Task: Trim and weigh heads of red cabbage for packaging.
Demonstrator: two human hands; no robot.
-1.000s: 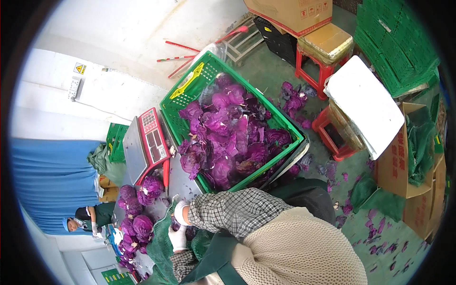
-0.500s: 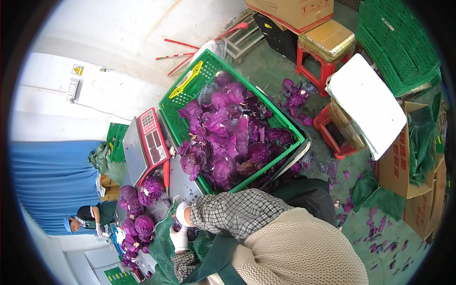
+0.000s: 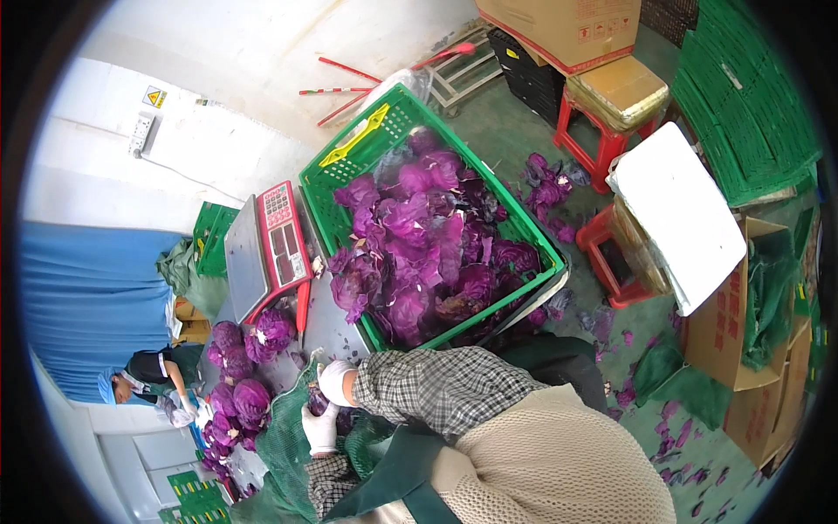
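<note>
Both hands gloved in white, close together over a green mesh bag (image 3: 284, 437). Right hand (image 3: 334, 383), under a checked sleeve (image 3: 436, 389), bends inward at the near edge of the mesh; its fingertips hidden, cannot tell whether they clamp. Left hand (image 3: 320, 430) just below it, thumb and fingers pointing up toward a purple cabbage (image 3: 317, 403) that shows in part between the two hands; contact seems likely there, but firmness of grip cannot be told. Mesh spreads left of and below the left hand, bunching to its right as well. Loose purple cabbages (image 3: 251, 403) lie left of both hands on the grey table (image 3: 284, 374), several touching; two more sit up and left of the right hand. Above that hand, a red-handled tool (image 3: 303, 306), and past it a red scale (image 3: 281, 231) with a flat metal pan. Up and right of the right hand, a large green crate (image 3: 319, 188) heaped with purple leaves (image 3: 419, 253), yellow handle at its far end. Far right of the hands, a white board (image 3: 681, 214) lies above a red stool (image 3: 602, 258); leaf scraps (image 3: 676, 428) scatter over the green floor. Well left of the hands, a co-worker (image 3: 153, 371) in a blue cap leans near the cabbages
</note>
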